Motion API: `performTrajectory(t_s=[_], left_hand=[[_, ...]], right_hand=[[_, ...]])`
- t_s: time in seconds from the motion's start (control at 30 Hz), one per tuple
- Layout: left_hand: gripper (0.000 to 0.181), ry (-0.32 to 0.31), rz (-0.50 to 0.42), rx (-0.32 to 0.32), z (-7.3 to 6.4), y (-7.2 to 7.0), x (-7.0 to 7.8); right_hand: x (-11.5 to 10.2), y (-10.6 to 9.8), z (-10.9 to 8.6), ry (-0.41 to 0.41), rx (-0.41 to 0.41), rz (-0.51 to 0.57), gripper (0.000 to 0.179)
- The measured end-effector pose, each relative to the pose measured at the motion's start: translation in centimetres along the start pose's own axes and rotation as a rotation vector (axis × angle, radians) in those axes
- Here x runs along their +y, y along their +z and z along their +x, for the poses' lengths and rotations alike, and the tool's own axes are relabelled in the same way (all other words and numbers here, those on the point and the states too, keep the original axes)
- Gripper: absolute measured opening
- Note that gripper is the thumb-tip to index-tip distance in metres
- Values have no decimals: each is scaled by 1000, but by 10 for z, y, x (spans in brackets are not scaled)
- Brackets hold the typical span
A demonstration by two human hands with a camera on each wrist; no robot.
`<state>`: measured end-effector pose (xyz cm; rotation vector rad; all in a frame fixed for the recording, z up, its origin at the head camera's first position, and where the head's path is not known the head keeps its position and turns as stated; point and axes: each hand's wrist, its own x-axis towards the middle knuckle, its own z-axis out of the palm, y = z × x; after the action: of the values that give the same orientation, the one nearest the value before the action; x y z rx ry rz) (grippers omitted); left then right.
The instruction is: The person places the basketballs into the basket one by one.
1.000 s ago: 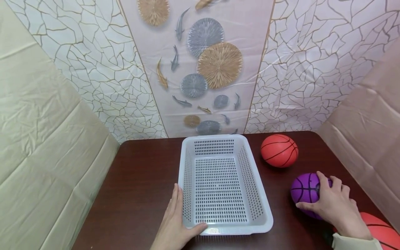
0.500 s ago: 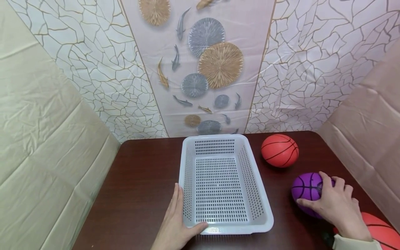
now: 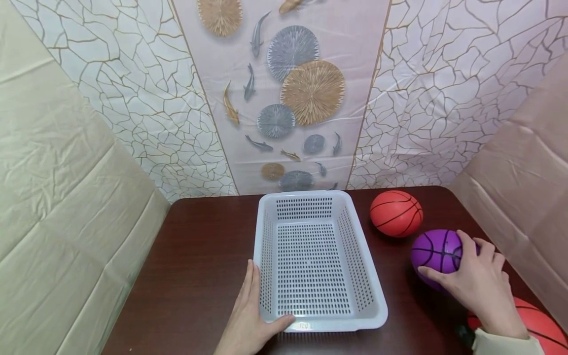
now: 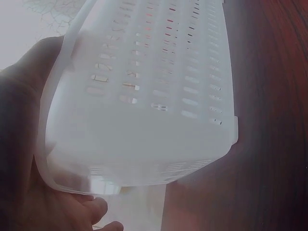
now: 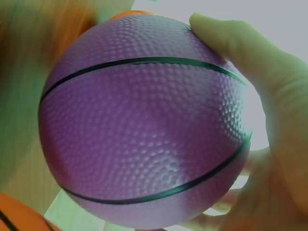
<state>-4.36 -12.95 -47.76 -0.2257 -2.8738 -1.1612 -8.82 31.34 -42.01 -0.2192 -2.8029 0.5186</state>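
The purple basketball (image 3: 437,254), small and lined in black, is gripped by my right hand (image 3: 477,281) on the right side of the table. Thumb and fingers spread over the ball's near and right sides; in the right wrist view the pebbled purple basketball (image 5: 144,125) fills the middle, with the thumb along its upper right. My left hand (image 3: 250,315) rests at the near left corner of a white perforated plastic basket (image 3: 377,296). Its straight fingers lie along the left side while the thumb reaches over the front rim. In the left wrist view the basket wall (image 4: 144,130) stands close.
A red basketball (image 3: 396,213) sits beyond the purple one, right of the basket's far end. Another red basketball (image 3: 539,325) lies at the near right, partly behind my right wrist. Cloth walls (image 3: 519,187) border the dark wooden table (image 3: 199,266) at the back and sides.
My right hand and the purple basketball have shifted a little away from me and upward in the head view. The left hand and basket have stayed in place.
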Motion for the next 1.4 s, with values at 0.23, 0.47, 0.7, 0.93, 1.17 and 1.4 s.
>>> performTrajectory(t_s=[0.23,0.47,0.7,0.93,1.17,1.4], left_hand=[[127,-2,-2,3,0,-1,0],[128,-9,-4,2,0,-1,0],[129,-24,-10,-1,0,0,0],[129,-24,-19,-2,0,0,1],[129,-36,-19,1,-1,0,2],[128,-40,-12,4,0,-1,3]], right_hand=[[-14,-4,8,-8,34,40,127],[-31,-10,17,-46,60,78,124],[-52,-13,26,-91,65,131,123],[-77,-13,37,-160,49,148,123],[-103,-10,48,-261,35,177,118],[-123,-3,58,-333,-1,183,114]])
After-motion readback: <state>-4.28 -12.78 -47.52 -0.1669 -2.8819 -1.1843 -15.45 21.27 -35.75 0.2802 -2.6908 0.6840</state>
